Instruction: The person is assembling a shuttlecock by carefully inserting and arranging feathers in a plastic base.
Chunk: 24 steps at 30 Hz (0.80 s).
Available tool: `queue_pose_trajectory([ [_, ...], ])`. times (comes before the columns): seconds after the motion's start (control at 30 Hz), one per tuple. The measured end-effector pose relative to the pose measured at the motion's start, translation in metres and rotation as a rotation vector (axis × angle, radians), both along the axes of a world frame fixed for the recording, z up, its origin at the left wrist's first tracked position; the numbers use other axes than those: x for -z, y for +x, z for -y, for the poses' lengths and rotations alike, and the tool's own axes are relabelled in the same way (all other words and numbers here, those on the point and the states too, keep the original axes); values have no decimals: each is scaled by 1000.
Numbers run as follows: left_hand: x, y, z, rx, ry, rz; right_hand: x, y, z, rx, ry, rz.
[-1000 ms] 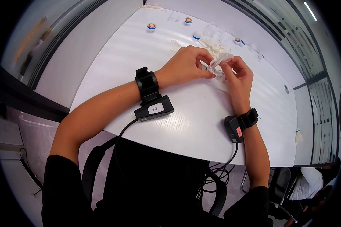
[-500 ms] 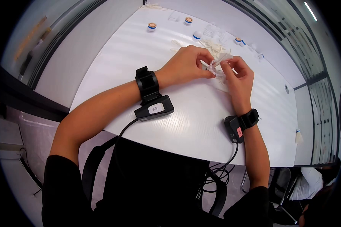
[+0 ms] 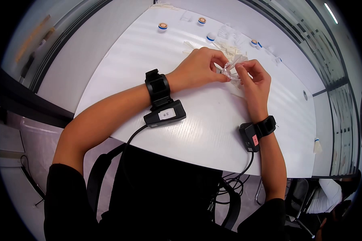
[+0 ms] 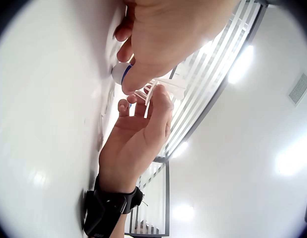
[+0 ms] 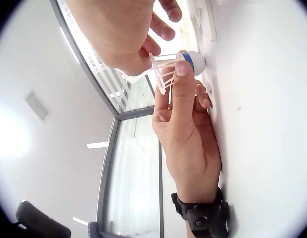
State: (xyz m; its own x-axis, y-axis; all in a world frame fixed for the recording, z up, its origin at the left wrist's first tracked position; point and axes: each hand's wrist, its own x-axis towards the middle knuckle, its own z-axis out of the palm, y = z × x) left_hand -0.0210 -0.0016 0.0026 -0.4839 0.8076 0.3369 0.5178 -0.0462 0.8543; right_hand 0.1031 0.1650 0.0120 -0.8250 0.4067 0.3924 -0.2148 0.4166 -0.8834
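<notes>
My left hand (image 3: 199,69) grips a partly built shuttlecock between thumb and fingers. Its rounded white head with a blue band (image 5: 194,63) points down toward the table, and an open white skirt frame (image 5: 160,78) rises from it, ending in a ring. Across from it, my right hand (image 3: 255,82) pinches a thin, pale feather-like piece (image 4: 177,88) at the ring end of the frame. The right thumb and index finger meet there, while its other fingers are loosely bent. Both hands work close over the white table (image 3: 181,132).
Behind the hands lies a pile of pale feather pieces (image 3: 232,51). Banded shuttlecock heads (image 3: 162,27) and clear plastic frames (image 3: 229,32) stand farther back. A shuttlecock (image 3: 317,145) lies by the right edge, and a partition (image 3: 279,36) borders the far side.
The hands keep almost the same place and hold. The skirt frame has turned slightly between the fingers, and the head view has shifted a little.
</notes>
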Motion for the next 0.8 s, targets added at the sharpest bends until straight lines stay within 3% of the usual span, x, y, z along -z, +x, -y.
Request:
queue_pose_trajectory([
  [0.8,2,-1,-2,-2,6,4,0,-1,0,-14,63,26],
])
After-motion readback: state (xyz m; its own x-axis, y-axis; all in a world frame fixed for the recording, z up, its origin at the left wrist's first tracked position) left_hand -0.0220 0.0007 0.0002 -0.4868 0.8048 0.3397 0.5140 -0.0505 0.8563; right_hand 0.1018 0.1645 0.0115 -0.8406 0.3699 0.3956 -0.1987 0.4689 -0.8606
